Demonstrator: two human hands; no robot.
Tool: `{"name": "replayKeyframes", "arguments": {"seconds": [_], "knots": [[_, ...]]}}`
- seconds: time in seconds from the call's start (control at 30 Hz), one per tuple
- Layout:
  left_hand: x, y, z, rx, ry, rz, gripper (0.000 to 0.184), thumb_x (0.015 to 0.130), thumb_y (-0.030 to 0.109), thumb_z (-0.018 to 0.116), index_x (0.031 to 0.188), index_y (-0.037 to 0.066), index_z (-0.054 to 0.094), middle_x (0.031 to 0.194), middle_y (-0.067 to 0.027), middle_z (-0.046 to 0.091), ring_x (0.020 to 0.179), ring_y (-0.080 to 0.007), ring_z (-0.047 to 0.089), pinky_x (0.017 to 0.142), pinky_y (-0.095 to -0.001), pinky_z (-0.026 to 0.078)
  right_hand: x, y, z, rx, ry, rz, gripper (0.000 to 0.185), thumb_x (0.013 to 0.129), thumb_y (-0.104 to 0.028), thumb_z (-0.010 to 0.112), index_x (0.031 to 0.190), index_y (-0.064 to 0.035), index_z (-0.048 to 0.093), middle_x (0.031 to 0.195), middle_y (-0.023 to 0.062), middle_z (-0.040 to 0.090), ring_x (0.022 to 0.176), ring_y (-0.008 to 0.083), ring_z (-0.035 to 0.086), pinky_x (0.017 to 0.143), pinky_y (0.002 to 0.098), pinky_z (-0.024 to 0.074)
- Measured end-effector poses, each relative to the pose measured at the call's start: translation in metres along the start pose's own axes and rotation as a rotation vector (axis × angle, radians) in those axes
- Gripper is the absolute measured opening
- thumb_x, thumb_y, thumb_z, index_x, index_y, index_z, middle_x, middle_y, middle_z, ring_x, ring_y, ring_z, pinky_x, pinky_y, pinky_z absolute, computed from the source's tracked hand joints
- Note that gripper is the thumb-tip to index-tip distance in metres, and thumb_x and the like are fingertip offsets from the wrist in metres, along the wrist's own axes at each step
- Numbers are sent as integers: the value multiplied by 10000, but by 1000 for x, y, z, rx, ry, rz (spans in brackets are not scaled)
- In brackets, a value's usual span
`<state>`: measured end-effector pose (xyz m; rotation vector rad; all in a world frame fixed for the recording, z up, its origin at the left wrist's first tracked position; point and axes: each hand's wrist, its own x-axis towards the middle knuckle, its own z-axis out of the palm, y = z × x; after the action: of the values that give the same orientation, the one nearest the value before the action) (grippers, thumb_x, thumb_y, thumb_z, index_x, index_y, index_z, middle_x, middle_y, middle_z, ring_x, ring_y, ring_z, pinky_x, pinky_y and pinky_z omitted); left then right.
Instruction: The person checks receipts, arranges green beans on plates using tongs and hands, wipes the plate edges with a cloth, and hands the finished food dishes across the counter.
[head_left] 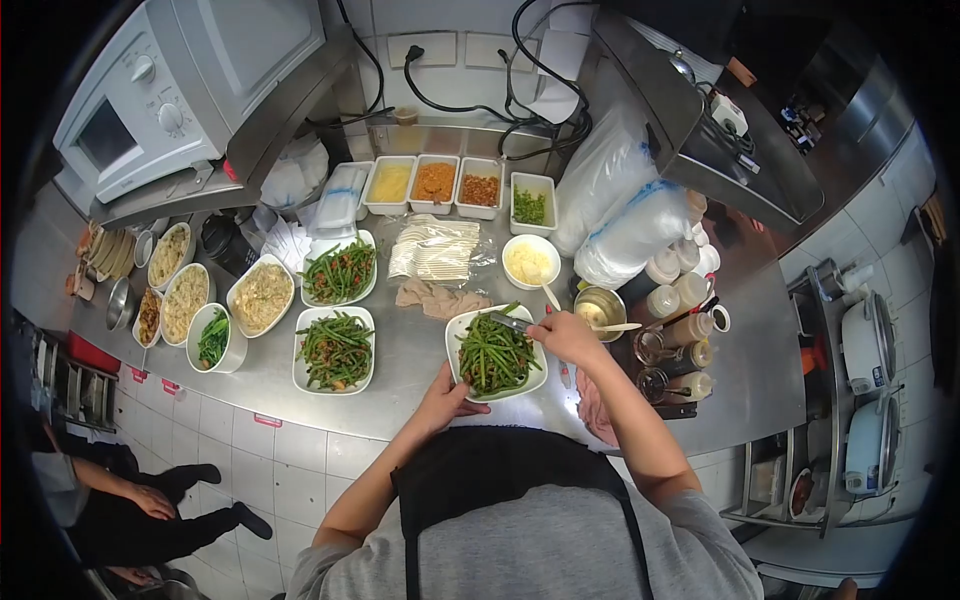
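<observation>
We can read no text for certain: the marks near the dials (170, 118) of the microwave (200, 90) are too small, and the red tags (267, 420) are unclear to us.

Green beans (497, 357) lie in a bowl (461, 383) between the hands (510, 370).

Green beans (497, 358) in white bowl (542, 376)
</observation>
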<state>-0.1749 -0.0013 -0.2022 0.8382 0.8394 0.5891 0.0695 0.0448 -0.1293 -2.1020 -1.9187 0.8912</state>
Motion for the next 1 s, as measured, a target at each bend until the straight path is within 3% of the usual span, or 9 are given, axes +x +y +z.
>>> {"name": "replayKeyframes", "arguments": {"seconds": [0.27,0.5,0.6,0.7,0.8,0.83,1.0], "knots": [[1,-2,-2,-12,-5,-7,482,940,129,348,1380,122,152,1261,-172,458,840,-327,651,753,-384,558,-20,2,-11,168,125,-85,232,824,-266,608,914,-66,681,782,170,639,703,284,620,669,359,471],[1,-2,-1,-5,-5,-1,491,925,95,318,1382,123,138,1265,-185,451,836,-332,652,761,-388,558,-61,-14,-56,471,111,-185,244,855,-170,607,993,28,640,713,34,614,648,107,529,614,288,440],[0,1,0,1,5,-12,496,928,98,332,1383,123,135,1271,-185,444,843,-332,650,760,-388,558,-69,-21,-51,553,6,-159,183,864,-142,603,908,31,643,637,-50,494,599,40,394,539,219,355],[2,-3,-2,-5,0,1,495,933,116,349,1383,124,142,1274,-184,441,844,-330,649,759,-384,559,-52,2,-15,538,-109,-27,270,842,-217,623,991,6,650,715,79,639,668,128,567,645,290,454],[0,-1,0,-12,17,-28,488,941,158,361,1382,132,153,1266,-177,450,846,-321,650,772,-378,552,-59,-8,-2,234,-49,-14,310,838,-292,612,980,-21,663,711,128,646,682,195,616,643,322,461],[-2,2,1,-21,18,-44,486,939,174,359,1380,133,160,1260,-174,456,854,-318,649,784,-382,544,-59,-5,1,185,-4,-63,326,834,-334,592,951,-39,669,754,176,645,740,293,637,666,355,473],[-9,2,-5,-64,-37,-73,489,945,243,333,1393,165,150,1214,-172,502,891,-290,649,805,-371,514,-80,-25,-42,-221,71,-51,269,815,-310,598,863,-51,657,755,170,643,732,341,627,653,408,491]]}}
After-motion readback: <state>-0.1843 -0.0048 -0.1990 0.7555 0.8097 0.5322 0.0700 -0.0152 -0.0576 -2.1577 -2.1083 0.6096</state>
